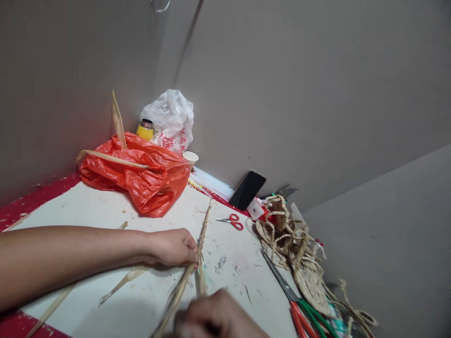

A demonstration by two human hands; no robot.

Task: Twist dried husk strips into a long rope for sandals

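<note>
On white table point(105, 206) by grey walls, left hand point(174, 247) and right hand point(218, 319) pinch straw strips point(201, 244).

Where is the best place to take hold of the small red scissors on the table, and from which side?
Probably by the red handle loops, coming from above: the small red scissors lie flat on the table, blades pointing left toward the strips, handles toward the woven pile. They lie apart from other things, beyond the left hand.
</note>
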